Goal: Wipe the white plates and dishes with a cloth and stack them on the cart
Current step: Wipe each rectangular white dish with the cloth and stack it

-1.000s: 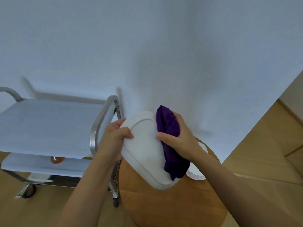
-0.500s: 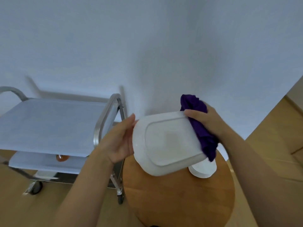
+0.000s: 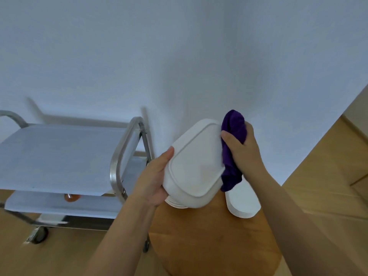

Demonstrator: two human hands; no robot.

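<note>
- No readable text, label, brand, number or sign anywhere in view.
</note>
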